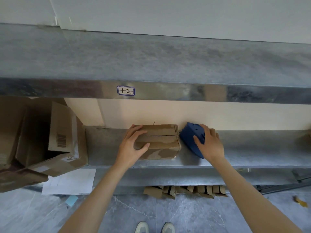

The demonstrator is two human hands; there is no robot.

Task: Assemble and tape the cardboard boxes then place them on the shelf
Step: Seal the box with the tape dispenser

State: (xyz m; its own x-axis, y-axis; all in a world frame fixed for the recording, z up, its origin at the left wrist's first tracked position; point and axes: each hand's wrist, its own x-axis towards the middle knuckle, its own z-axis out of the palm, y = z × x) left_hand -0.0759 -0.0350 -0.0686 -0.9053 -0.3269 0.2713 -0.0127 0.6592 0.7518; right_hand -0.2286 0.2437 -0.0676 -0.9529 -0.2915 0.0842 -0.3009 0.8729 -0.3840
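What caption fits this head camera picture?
Left hand holds a cardboard box on the shelf; right hand grips a blue tape dispenser.

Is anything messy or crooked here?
Yes. The big open box at the left end of the shelf sits tilted and pokes past the edge. Cardboard pieces lie jumbled on the floor underneath.

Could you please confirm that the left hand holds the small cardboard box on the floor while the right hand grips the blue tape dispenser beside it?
Not quite: the head view shows the box on the shelf, not the floor. The left hand does hold it, and the right hand grips the blue tape dispenser beside it.
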